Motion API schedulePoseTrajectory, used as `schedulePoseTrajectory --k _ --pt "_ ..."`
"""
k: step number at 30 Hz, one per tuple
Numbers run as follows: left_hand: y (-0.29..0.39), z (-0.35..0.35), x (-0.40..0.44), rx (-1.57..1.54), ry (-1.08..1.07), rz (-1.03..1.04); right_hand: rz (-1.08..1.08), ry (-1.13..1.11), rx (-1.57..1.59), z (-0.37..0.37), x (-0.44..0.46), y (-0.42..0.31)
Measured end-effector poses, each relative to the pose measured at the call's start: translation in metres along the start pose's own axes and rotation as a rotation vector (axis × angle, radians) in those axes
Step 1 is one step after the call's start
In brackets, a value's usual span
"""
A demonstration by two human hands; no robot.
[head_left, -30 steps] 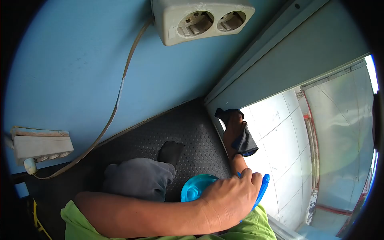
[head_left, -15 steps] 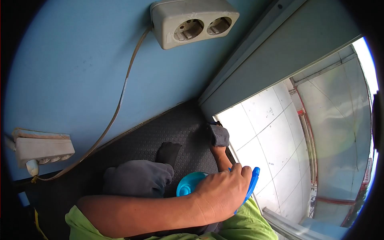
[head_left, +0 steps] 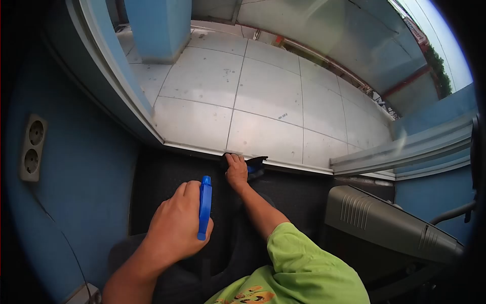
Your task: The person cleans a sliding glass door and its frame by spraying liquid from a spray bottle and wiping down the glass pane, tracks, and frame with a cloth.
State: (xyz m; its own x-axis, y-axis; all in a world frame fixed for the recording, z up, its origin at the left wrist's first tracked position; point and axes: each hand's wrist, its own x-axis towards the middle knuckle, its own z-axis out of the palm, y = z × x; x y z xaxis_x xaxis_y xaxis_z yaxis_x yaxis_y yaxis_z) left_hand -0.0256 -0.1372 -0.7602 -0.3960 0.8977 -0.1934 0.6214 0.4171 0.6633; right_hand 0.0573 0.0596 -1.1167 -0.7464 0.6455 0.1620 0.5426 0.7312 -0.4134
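My left hand (head_left: 174,223) is wrapped round the neck of a spray bottle, with its blue trigger head (head_left: 205,207) sticking up beside my fingers. The bottle's body is hidden below the hand. My right hand (head_left: 237,172) reaches forward to the bottom edge of the glass, its fingers closed on a dark cloth (head_left: 258,163) that shows on both sides of the hand. Something blue shows at the cloth, too small to name. Both touch or lie close to the white lower frame (head_left: 298,168).
A blue wall with a double socket (head_left: 34,147) and cable stands at the left. A grey ribbed machine casing (head_left: 374,213) is close at my right. Beyond the glass lie white floor tiles (head_left: 202,76) and a blue pillar (head_left: 158,30). Black flooring (head_left: 157,187) runs below.
My view has swung right, from the wall corner to the glass. The spray bottle, still in my left hand, now sits left of my right arm. My right hand stays low with the cloth.
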Motion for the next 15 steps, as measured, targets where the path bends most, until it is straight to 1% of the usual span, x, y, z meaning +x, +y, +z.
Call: schedulePoseTrajectory --k 1,3,4,6,7,11,13,15 --pt "0.007 0.004 0.007 0.021 -0.034 0.009 0.026 -0.05 0.009 -0.004 0.003 -0.004" --pt "0.02 0.014 0.019 0.041 -0.089 0.058 -0.039 -0.064 0.025 -0.009 -0.002 0.008" --pt "0.022 0.019 0.024 0.031 -0.119 0.071 -0.001 -0.037 0.025 -0.012 -0.01 0.016" --pt "0.025 0.029 0.036 0.032 -0.169 0.098 -0.113 -0.036 -0.108 -0.025 -0.031 0.049" --pt "0.027 0.034 0.042 0.011 -0.196 0.092 -0.053 -0.039 -0.152 -0.03 -0.039 0.068" --pt "0.037 0.044 0.061 0.061 -0.291 0.123 -0.003 0.068 -0.047 -0.044 -0.054 0.123" --pt "0.039 0.051 0.072 0.115 -0.311 0.136 -0.008 0.077 -0.051 -0.054 -0.06 0.146" --pt "0.038 0.053 0.085 0.118 -0.327 0.147 0.037 0.104 -0.075 -0.068 -0.069 0.163"
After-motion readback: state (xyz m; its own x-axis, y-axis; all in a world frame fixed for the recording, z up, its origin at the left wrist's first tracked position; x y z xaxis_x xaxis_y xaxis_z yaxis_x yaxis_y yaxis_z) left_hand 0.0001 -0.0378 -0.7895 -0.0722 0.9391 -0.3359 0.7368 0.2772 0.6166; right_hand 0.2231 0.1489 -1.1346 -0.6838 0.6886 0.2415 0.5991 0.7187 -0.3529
